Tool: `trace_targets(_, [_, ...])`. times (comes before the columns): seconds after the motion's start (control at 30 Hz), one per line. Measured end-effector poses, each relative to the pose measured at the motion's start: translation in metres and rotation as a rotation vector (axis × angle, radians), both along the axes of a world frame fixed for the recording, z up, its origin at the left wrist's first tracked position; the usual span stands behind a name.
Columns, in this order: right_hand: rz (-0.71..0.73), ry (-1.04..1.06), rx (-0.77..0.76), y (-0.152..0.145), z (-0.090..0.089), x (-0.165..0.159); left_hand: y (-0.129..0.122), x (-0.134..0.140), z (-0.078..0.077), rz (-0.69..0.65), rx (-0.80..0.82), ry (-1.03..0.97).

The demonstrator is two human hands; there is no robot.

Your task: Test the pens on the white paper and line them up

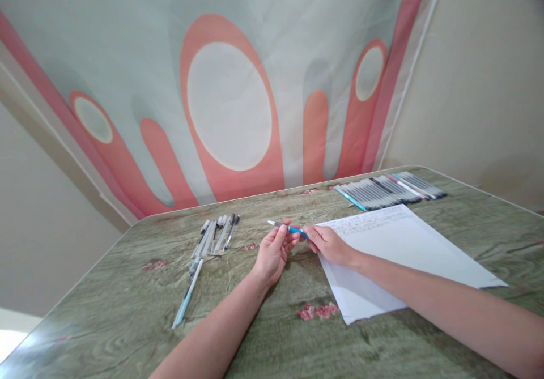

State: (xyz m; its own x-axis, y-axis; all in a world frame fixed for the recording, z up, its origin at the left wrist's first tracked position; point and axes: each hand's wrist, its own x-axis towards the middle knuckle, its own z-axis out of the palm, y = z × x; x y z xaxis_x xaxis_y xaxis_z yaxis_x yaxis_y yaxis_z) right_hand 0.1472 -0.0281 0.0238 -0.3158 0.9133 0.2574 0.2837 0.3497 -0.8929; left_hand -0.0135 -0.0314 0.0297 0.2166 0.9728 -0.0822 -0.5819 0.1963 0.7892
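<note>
Gripped by both hands was one blue pen (295,231): the left hand (270,257) pinched it near its pale tip, while the fingers of the right hand (334,246) closed on its blue end. It slanted across the middle of the table (106,299), tip to the left, just beside the far left corner of the paper (403,265). That sheet had lines of writing along its far edge, and the right forearm crossed over it; whether they touched could not be told. Beyond the paper lay a neat row of pens (361,195), most of them grey, with a turquoise one at its left end. Left of the hands lay a looser cluster (208,237) with dark caps, and nearer, a light-blue pen (183,308) at a slant.
</note>
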Motion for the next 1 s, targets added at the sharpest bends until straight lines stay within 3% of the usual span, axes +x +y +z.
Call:
trace_targets(0.13, [0.023,0.027,-0.074,0.0022,-0.0013,-0.0024,-0.0001,0.003,-0.0012,0.037,-0.012,-0.02])
trace_targets(0.4, [-0.133,-0.149,0.206,-0.0031,-0.0043,-0.0016,0.0048,0.0013,-0.0038,0.125,-0.026,-0.026])
trace_targets(0.63, [-0.016,-0.106,0.115,0.0001,-0.0032,-0.0001,0.0018,0.0008,-0.0038,0.065,0.009,0.001])
trace_targets(0.87, [-0.096,-0.075,0.137,-0.001,-0.0045,-0.0023,0.0019,0.0018,-0.0046,0.076,0.015,0.013])
trace_targets(1.0, [-0.024,-0.04,0.056,-0.0006,-0.003,-0.0011,0.0003,-0.0006,-0.0021,0.045,0.045,0.092])
